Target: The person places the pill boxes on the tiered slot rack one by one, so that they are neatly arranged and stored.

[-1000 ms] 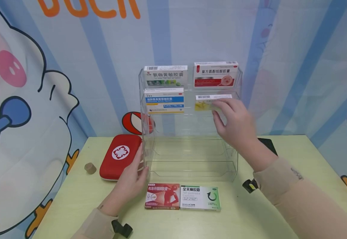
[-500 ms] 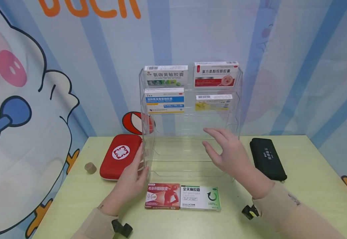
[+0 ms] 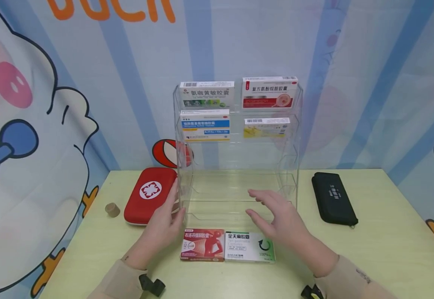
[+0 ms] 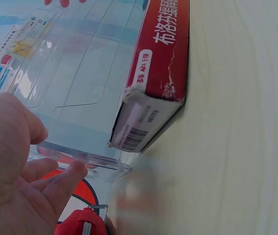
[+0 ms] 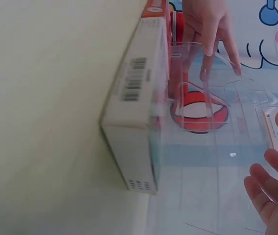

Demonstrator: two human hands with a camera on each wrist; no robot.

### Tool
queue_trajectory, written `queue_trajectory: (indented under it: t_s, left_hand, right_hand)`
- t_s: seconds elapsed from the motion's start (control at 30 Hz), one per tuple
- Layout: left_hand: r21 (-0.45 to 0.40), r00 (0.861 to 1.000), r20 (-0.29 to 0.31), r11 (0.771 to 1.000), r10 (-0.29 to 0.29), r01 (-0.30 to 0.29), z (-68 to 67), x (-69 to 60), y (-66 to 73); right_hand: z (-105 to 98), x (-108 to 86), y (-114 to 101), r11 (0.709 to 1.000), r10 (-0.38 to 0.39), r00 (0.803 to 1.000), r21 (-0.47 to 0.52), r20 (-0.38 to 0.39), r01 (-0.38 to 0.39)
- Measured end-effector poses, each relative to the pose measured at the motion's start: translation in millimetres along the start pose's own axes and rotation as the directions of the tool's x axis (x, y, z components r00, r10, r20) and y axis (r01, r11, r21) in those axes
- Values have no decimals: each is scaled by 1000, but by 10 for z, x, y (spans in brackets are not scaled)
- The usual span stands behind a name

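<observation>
As we look down from the person's head, a clear plastic tiered rack [image 3: 235,209] stands upright on a pale yellow-green surface [image 3: 393,236]. We see the left hand [image 3: 166,224] gripping the rack's lower left edge, thumb on one side of the plastic and fingers on the other. The right hand [image 3: 278,214] is held half open, fingers loosely bent and apart from the thumb, with nothing in its grasp; it hovers near the rack's lower front.

Four cardboard medicine boxes sit in the rack. On the top tier we find a white box with a green picture strip [image 3: 207,95] at left and a white box with a red band [image 3: 269,94] at right. Below them are a white box with blue stripes [image 3: 205,126] and a smaller white-and-yellow box [image 3: 265,128].

In front of the rack, a flat red box [image 3: 202,246] and a flat white-and-green box [image 3: 245,248] lie side by side on the surface. A red zip case [image 3: 142,207] lies left of the rack, and a black zip case [image 3: 334,199] lies to its right.
</observation>
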State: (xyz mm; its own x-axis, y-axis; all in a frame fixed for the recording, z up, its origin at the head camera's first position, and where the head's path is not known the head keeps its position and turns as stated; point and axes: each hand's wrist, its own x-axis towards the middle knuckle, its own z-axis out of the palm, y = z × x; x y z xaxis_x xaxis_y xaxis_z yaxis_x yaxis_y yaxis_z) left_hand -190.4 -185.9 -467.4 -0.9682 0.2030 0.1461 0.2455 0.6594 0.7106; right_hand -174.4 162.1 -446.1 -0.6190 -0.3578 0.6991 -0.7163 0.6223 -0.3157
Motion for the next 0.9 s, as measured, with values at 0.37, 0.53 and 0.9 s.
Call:
queue_trajectory:
  t_s: [0.37, 0.53, 0.9]
  left_hand:
    - [0, 1000, -3, 1000, 0, 0, -18, 14, -8]
    - [-7, 1000, -2, 1000, 5, -5, -17, 22, -21]
    - [-38, 1000, -5, 999, 9, -9, 5, -1, -38]
  right_hand:
    - [108, -219, -50, 993, 86, 992, 77, 96, -94]
    - [139, -343, -55, 981, 149, 974, 96, 169, -166]
    - [151, -649, -79, 952, 293, 905, -8, 307, -306]
